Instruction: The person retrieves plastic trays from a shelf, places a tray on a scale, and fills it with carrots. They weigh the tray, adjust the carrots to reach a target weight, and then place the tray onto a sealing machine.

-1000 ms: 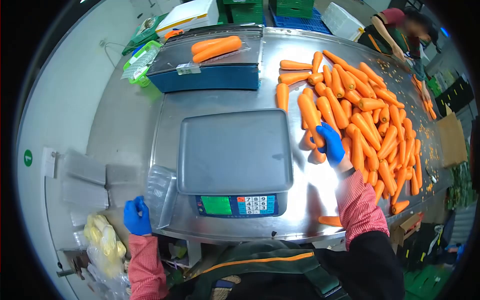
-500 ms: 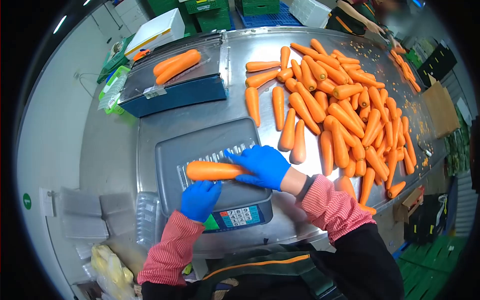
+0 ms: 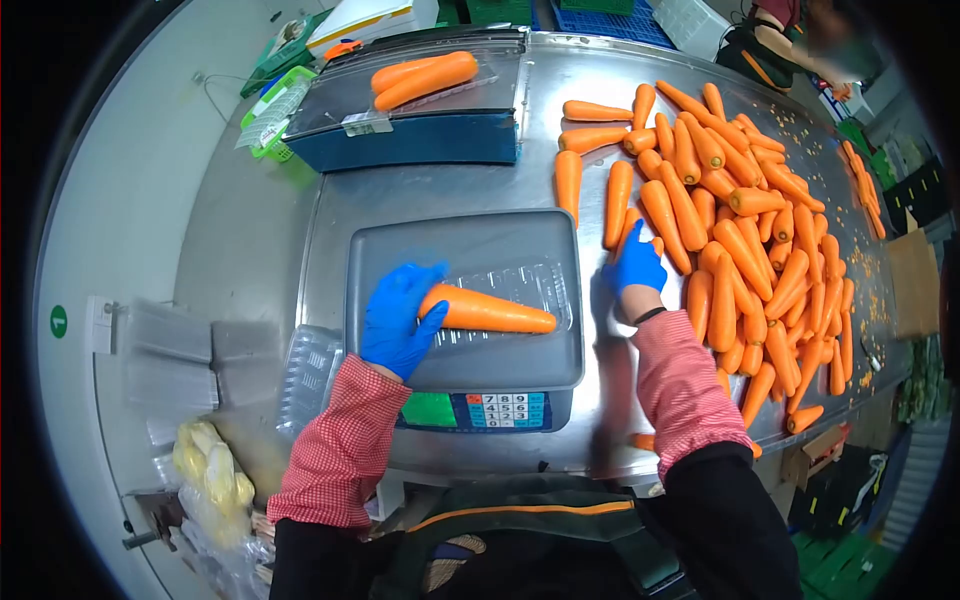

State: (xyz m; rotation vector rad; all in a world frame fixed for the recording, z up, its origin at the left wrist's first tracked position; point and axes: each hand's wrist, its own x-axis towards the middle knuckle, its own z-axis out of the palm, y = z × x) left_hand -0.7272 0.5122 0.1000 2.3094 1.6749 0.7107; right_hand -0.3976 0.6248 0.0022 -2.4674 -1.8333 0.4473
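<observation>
I see the left hand (image 3: 400,320), in a blue glove, wrapped around the thick end of a carrot (image 3: 490,313), thumb below and fingers above. The carrot lies lengthwise in a clear tray (image 3: 535,282), tip pointing right, and the tray sits on the grey pan of the scale (image 3: 465,245). The scale's keypad (image 3: 490,410) faces me at the near edge.

The right hand (image 3: 635,265), also gloved, is off the scale to the right, well apart from the left. It lies over the lower end of a second carrot (image 3: 628,222) at the near-left edge of the pile (image 3: 745,235). I cannot tell whether the fingers are clamped on it or only resting.

The pile spreads over the right half of the steel table (image 3: 330,215). At the far end, 2 carrots (image 3: 422,80) lie on a blue machine (image 3: 410,150). A stack of trays (image 3: 312,375) sits just left of the scale. Another person (image 3: 775,40) stands at the far right corner.
</observation>
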